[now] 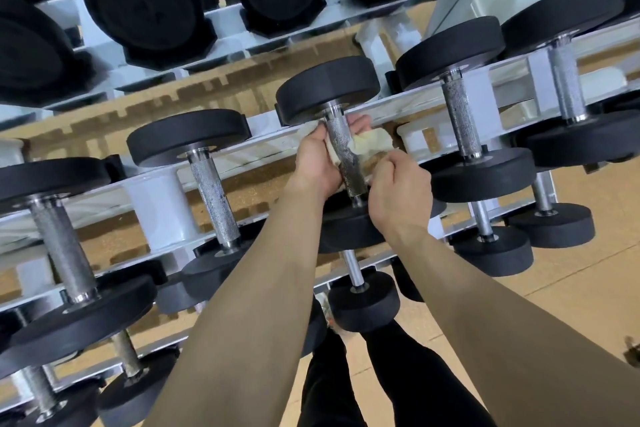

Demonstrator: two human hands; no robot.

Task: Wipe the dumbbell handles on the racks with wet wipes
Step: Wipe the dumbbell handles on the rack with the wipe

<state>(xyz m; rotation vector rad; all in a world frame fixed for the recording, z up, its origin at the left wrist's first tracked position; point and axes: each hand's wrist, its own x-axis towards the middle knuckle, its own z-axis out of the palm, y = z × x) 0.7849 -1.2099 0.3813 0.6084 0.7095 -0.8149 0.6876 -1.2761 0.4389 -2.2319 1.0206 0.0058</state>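
Observation:
A black dumbbell with a knurled steel handle [344, 152] lies on the middle tier of the white rack [221, 152]. A pale, crumpled wet wipe [370, 144] is wrapped behind this handle, with its ends showing on both sides. My left hand [317, 163] curls around the handle from the left, pressing the wipe against it, fingertips showing past the bar. My right hand [398, 189] is at the handle's lower right with its fingers curled; the end of the wipe reaches toward it, and the grip is hidden from view.
Neighbouring dumbbells [213, 191] [462, 118] lie left and right on the same tier. Larger black dumbbells [145, 7] fill the upper tier, smaller ones [362, 298] the lower. My dark-trousered legs [381, 374] stand on the tan floor [571, 288] below.

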